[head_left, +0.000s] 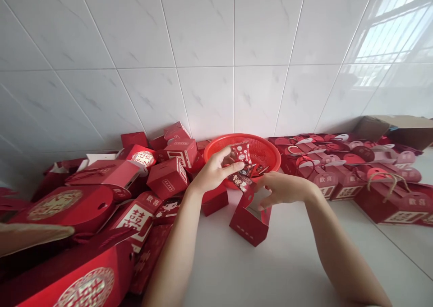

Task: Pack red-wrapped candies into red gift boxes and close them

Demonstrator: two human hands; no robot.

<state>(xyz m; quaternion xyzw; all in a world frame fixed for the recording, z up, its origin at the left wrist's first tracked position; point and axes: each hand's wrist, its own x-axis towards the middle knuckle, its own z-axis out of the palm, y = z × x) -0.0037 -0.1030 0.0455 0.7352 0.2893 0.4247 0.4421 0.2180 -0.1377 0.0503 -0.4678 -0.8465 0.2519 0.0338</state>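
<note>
In the head view, my left hand (218, 168) is closed on a small red printed packet (242, 153), held over the front of a red plastic basket (216, 143). A second dark red packet (241, 180) hangs just below its fingers. My right hand (274, 189) grips the upper edge of a red box (248, 223), which stands tilted on the white surface with its top open. The fingers reach partly over the opening, and the inside wall shows pale. A few small packets (260, 169) lie in the basket behind my hands.
Red gift boxes (165, 178) are piled at the left, some open. Rows of closed red boxes (348, 180) with handles stand at the right. A cardboard box (375, 127) sits at the far right, by the tiled wall (209, 90).
</note>
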